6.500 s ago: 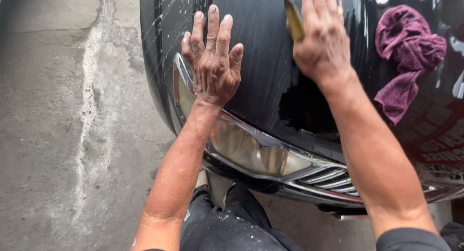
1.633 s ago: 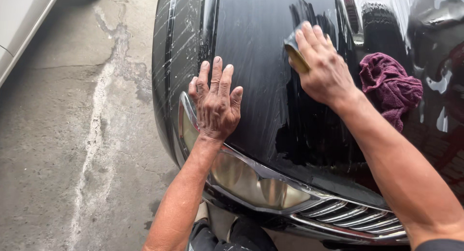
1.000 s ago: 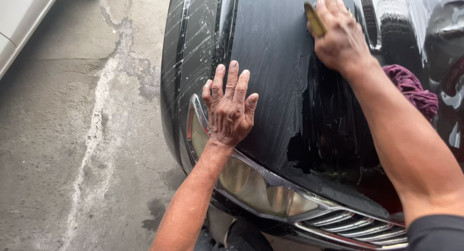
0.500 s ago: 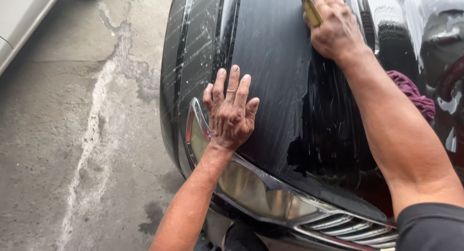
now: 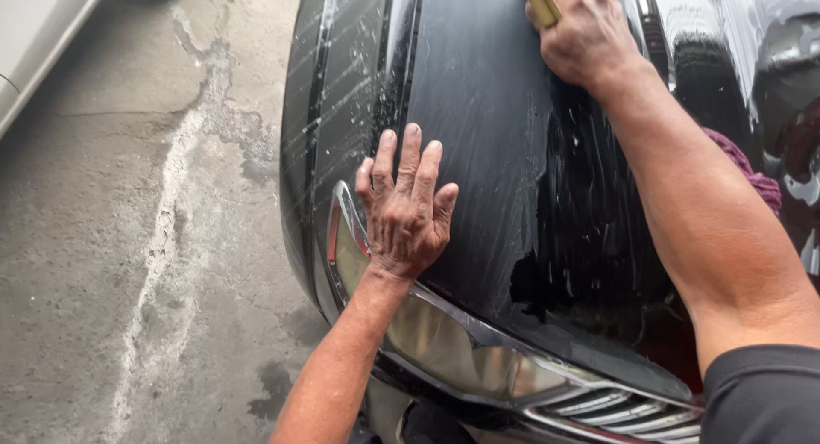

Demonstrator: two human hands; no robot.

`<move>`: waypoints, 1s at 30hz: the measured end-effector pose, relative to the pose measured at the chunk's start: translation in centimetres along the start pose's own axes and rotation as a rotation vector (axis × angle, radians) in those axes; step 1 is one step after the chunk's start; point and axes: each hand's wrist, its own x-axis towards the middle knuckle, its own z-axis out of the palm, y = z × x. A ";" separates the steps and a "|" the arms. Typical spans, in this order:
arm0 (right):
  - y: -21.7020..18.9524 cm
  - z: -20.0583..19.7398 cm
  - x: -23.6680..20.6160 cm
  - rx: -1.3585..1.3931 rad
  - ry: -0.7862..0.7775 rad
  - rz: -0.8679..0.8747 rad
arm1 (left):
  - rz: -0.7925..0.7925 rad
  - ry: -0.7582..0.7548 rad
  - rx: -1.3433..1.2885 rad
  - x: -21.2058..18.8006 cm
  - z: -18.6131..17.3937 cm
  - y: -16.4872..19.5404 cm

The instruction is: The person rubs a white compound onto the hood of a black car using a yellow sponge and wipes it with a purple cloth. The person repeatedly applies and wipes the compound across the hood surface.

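Note:
My left hand [image 5: 406,209] lies flat with fingers spread on the front corner of a black car's wet, soapy hood [image 5: 487,119], just above the headlight [image 5: 444,350]. My right hand [image 5: 585,34] is stretched far up the hood at the top edge of the view, holding a yellow sponge [image 5: 541,0] against the paint. A purple cloth [image 5: 752,175] lies on the hood, mostly hidden behind my right forearm.
Cracked, wet concrete floor [image 5: 128,239] fills the left side. The edge of a white car [image 5: 43,42] shows at the top left. A chrome grille [image 5: 623,414] runs along the car's front at the bottom right.
My right hand has pushed the sponge further up the hood, away from me. The left hand has stayed planted near the headlight, and the purple cloth has slipped behind my right arm.

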 end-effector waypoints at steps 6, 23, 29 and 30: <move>2.3 1.7 -4.4 -0.145 0.267 -0.361 | 0.012 -0.011 -0.046 0.2 -0.3 0.2; -0.1 1.1 -2.8 -0.067 0.244 -0.366 | 0.029 -0.010 -0.035 0.6 -0.9 0.2; 0.8 1.3 -1.7 0.083 0.187 -0.215 | 0.015 -0.039 -0.050 0.7 -1.4 0.5; 1.2 1.4 -2.9 -0.010 0.283 -0.324 | 0.033 -0.020 -0.055 0.7 -1.4 0.5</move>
